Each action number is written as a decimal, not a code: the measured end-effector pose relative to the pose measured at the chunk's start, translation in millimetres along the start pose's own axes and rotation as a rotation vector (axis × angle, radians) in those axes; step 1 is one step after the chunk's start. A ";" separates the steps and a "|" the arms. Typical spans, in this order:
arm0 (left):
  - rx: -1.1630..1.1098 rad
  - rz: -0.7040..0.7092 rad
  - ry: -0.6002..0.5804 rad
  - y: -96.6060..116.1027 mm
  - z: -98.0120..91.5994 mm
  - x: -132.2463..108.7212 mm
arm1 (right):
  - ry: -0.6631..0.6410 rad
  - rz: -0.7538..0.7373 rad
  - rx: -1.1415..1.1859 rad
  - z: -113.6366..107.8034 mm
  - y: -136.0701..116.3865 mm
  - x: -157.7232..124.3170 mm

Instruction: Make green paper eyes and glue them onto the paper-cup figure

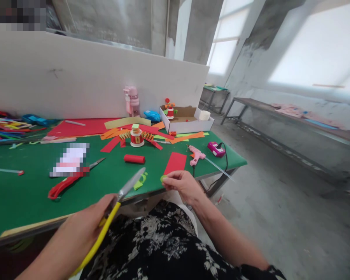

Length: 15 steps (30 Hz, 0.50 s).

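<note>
Bright window daylight, wide-angle edge distortion

no readable text anywhere

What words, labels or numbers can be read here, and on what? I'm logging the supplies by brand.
No text can be read.
Red-and-white cup: the mark on its band is too small to read.
Blurred patch on the green table: unreadable.
Pink bottle, pink glue gun, the scissors in the left hand, the green paper bit in the right hand: no marks show.
</note>
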<state>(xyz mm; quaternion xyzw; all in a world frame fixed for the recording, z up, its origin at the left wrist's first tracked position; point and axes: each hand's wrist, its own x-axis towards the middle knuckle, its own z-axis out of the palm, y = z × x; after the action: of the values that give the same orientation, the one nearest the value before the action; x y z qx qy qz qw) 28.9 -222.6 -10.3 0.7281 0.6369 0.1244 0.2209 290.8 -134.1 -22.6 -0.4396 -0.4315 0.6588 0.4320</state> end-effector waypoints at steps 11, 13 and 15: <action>0.331 -0.312 -0.047 -34.5 -11.0 32.0 | 0.154 0.071 0.375 23.7 8.8 5.5; 0.337 -0.311 -0.027 -39.2 -7.8 32.6 | 0.132 0.096 0.379 26.4 10.4 7.6; 0.356 -0.310 0.018 -45.3 -4.7 32.4 | 0.112 0.107 0.373 29.0 12.0 10.0</action>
<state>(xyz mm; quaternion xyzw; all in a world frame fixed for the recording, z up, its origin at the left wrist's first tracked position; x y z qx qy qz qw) -7.6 -185.8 -31.2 0.6479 0.7549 -0.0186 0.0999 258.5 -133.1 -29.0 -0.4103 -0.2531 0.7238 0.4936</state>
